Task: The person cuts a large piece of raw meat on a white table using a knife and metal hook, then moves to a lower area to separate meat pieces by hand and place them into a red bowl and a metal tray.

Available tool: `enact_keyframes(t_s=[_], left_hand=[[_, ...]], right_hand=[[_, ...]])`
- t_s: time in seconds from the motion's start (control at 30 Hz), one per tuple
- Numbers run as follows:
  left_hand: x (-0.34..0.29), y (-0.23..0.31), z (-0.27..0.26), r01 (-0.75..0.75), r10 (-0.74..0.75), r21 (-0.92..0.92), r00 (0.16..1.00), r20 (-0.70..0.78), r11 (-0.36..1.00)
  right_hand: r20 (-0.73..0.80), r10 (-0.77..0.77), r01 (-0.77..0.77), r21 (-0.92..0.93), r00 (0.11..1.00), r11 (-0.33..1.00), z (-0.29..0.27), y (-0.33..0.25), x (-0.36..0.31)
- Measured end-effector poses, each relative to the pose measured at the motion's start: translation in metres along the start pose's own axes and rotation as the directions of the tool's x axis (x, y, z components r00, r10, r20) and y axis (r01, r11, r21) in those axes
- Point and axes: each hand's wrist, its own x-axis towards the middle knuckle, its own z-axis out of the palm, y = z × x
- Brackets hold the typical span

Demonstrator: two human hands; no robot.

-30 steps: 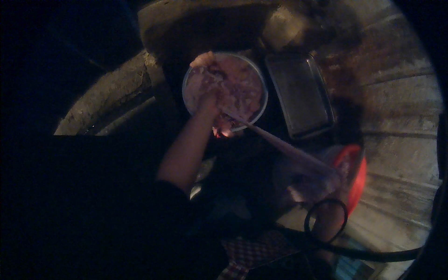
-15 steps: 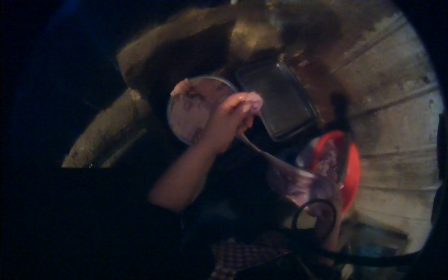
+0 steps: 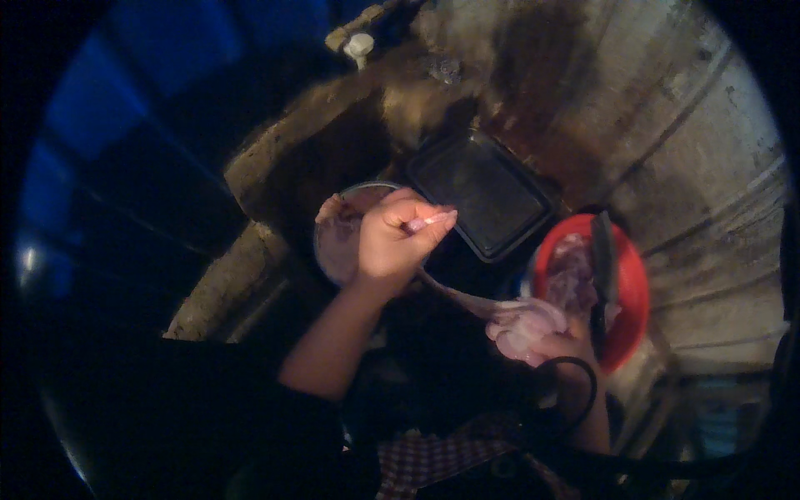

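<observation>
My left hand (image 3: 396, 237) is closed in a fist, with a bit of pale pink flesh showing between thumb and fingers. From below that fist a stretched strand runs right to a slick, folded lump of raw meat (image 3: 525, 327). My right hand (image 3: 573, 343) grips this lump beside a red basin (image 3: 633, 292); its fingers are partly hidden. Behind my left hand stands a round bowl (image 3: 333, 258) with pinkish contents and a fleshy piece on its rim. More meat (image 3: 571, 271) lies in the basin, crossed by a long dark blade-like thing (image 3: 604, 258).
A dark rectangular tray (image 3: 483, 196) lies beyond my hands, between bowl and basin. Stained, ridged sheeting (image 3: 708, 192) rises at the right. At the far left is a rough masonry ledge (image 3: 225, 279), with a white tap-like fitting (image 3: 360, 46) behind it. Checked cloth (image 3: 442, 458) hangs near me.
The view has shifted and grown brighter. The meat at my right hand is now bunched into a rounder lump, and the strand looks shorter. My left hand has turned, still closed.
</observation>
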Motion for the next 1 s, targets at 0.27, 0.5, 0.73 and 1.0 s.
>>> enact_keyframes(t_s=[0.27,0.5,0.73,1.0], left_hand=[[-0.008,0.013,0.002,-0.344,0.342,0.388,0.937,0.077,0.855],[-0.013,0.015,-0.002,-0.347,0.348,0.429,0.934,0.079,0.834],[-0.018,0.025,-0.009,-0.38,0.389,0.477,0.917,0.085,0.793],[-0.017,0.022,-0.011,-0.496,0.494,0.486,0.857,0.144,0.719]], right_hand=[[-0.24,0.057,-0.073,-0.057,0.969,0.996,0.02,-0.002,0.002],[-0.339,0.096,-0.118,-0.045,0.936,0.992,0.036,-0.004,0.007],[-0.329,0.072,-0.085,-0.027,0.942,0.996,0.044,-0.004,0.008],[-0.245,0.046,-0.033,0.059,0.968,0.998,0.041,0.0,0.014]])
